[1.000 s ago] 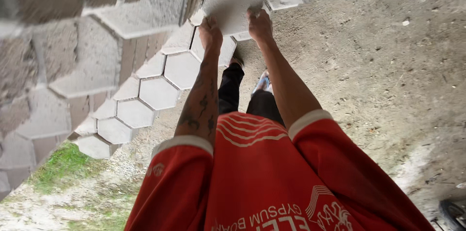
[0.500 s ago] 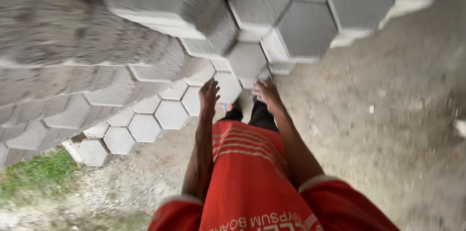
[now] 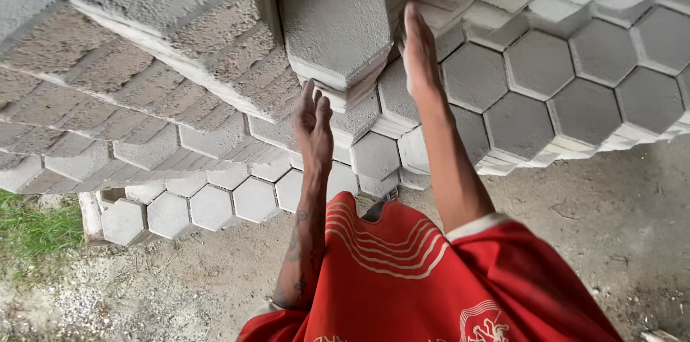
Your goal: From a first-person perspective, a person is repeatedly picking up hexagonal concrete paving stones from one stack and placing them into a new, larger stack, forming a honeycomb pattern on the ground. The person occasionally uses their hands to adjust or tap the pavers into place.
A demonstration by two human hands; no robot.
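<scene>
Both my arms stretch out from my red shirt (image 3: 402,277) toward a stack of grey hexagonal paving blocks. My left hand (image 3: 314,120), fingers straight and together, is just below the lower edge of one protruding hexagonal block (image 3: 336,22). On the right of that same block my right hand (image 3: 418,46) is held flat, close to its edge. Neither hand grips anything. I cannot tell whether the fingertips touch the block.
Stacked hexagonal pavers (image 3: 539,61) fill the upper half of the view, with rougher block sides (image 3: 144,47) at the left. More pavers (image 3: 208,205) lie in a row lower left. Sandy ground (image 3: 611,220) is on the right, grass (image 3: 32,230) at the far left.
A second ago both hands rested on a pale paver far ahead. The view has since swung onto the stacks, and both hands have lifted toward the protruding hexagonal block.
</scene>
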